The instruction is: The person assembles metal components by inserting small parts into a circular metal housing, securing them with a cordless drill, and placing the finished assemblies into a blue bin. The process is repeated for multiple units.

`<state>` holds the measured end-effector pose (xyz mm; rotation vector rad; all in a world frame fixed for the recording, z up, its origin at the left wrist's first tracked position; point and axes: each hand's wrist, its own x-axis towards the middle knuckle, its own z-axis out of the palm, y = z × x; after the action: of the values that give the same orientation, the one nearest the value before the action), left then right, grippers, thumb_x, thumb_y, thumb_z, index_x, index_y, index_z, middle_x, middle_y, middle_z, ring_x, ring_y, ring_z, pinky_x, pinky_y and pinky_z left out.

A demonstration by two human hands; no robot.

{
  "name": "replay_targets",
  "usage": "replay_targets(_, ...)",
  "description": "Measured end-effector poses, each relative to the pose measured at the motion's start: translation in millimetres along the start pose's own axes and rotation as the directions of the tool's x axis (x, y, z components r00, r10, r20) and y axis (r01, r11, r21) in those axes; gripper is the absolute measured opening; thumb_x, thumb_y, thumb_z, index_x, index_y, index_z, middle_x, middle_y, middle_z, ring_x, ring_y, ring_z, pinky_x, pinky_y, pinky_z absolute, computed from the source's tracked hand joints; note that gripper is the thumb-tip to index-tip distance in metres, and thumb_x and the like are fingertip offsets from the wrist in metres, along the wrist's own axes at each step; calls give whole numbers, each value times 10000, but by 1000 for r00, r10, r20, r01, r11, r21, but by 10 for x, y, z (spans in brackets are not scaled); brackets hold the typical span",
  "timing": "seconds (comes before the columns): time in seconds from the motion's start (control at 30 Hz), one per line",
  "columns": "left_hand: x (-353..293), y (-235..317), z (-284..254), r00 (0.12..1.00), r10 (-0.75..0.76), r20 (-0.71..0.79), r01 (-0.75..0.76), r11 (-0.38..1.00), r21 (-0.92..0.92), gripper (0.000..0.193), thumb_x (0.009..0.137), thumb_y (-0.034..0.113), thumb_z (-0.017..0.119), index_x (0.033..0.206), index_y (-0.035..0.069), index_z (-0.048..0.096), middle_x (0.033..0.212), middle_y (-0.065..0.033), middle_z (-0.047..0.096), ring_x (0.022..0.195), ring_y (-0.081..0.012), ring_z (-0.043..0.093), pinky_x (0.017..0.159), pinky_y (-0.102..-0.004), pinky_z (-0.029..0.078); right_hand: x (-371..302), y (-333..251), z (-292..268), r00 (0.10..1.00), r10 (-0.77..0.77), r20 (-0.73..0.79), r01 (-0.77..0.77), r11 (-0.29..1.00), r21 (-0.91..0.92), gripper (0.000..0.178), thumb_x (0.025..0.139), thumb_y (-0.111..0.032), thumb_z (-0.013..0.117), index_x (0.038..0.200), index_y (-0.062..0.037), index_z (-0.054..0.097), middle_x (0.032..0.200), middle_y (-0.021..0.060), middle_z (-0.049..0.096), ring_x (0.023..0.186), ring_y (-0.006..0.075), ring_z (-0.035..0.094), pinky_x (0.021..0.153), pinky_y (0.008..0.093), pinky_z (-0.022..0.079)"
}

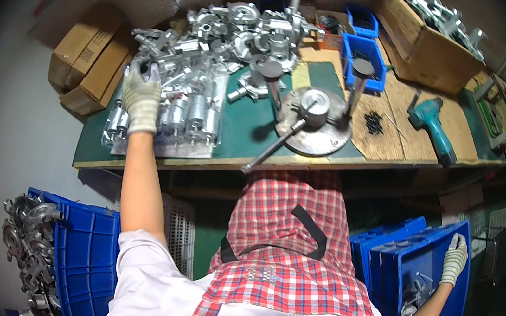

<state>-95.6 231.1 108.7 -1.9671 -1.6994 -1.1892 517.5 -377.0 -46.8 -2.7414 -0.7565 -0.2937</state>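
The left hand (142,96) was at the upper left of the frame, over silver cylinders (198,109) that lay in clear plastic on the green table (238,121). Its fingers were among the parts at the far end, so whether its grip was open or closed could not be told. The right hand (453,259), at the lower right, rested on the rim of a blue bin (385,275) with some metal parts (416,293) inside; whether its grip was closed on the rim could not be told either. Both hands wore pale gloves (ribbed at the cuffs). Castings (243,13) were heaped at the top centre. Right of centre stood a round fixture (321,139) with a lever (277,144), then dark screws (374,123) and a teal drill (433,125).
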Motion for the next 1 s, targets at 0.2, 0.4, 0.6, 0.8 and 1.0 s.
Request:
replay_targets(0.2,886,-881,17,825,-402,396,134,821,554,517,917,412,635,1359,144,612,1385,-185,602,1244,-371,601,1056,-488,476,4,-920,-26,980,-149,135,137,987,88,339,1024,-284,561,1123,13,691,1122,228,708,990,394,676,906,415,514)
replay_targets(0.4,638,-703,-347,748,-317,583,145,935,324,459,928,395,652,1221,41,665,1092,-245,707,1086,-384,662,971,-440,501,-139,-1446,-75,946,-217,241,183,971,153,283,1024,-241,576,1081,5,706,1032,200,726,935,349,694,875,395,535)
replay_targets(0.6,-232,-461,-396,773,-220,595,-220,787,577,794,813,544,760,1374,26,541,1348,-211,609,1213,-367,611,1039,-436,496,-15,-1967,23,904,-361,227,274,900,339,247,1020,-188,566,1078,11,702,1032,201,721,933,351,689,880,391,530)
replay_targets(0.8,-104,-644,-378,745,-300,596,-82,845,528,739,730,514,827,1252,28,633,1194,-204,691,1140,-361,650,972,-437,522,-27,-2361,167,843,-488,226,350,817,458,242,1022,-175,558,1089,10,700,1046,198,723,960,342,688,909,392,521)
replay_targets(1.0,-336,-592,-353,879,-254,403,66,903,426,661,698,384,870,1181,30,591,1111,-224,696,1039,-386,678,924,-442,524,-187,-2656,-20,854,-491,171,314,749,584,218,1013,-122,555,1080,25,700,1009,191,717,920,305,686,893,366,522)
